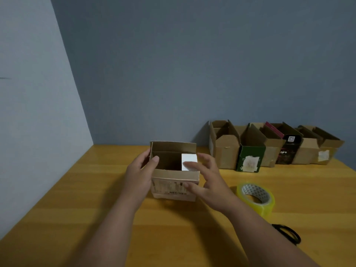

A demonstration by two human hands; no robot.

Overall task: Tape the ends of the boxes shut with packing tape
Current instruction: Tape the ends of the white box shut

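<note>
A small brown cardboard box (174, 177) stands in the middle of the wooden table with its top flaps up and open; a printed label covers its near face. My left hand (139, 175) holds its left side, thumb hooked over the top edge. My right hand (209, 182) is at the box's right side, fingers spread, a fingertip touching the white right flap (189, 159) and the thumb against the near face. A roll of clear yellowish packing tape (256, 197) lies flat to the right of the box.
A row of several open boxes (273, 147), brown, green and black, lines the back right of the table against the blue wall. Black scissors (288, 233) lie near the right edge, behind my right forearm. A wall borders the wooden table (77, 189) on the left.
</note>
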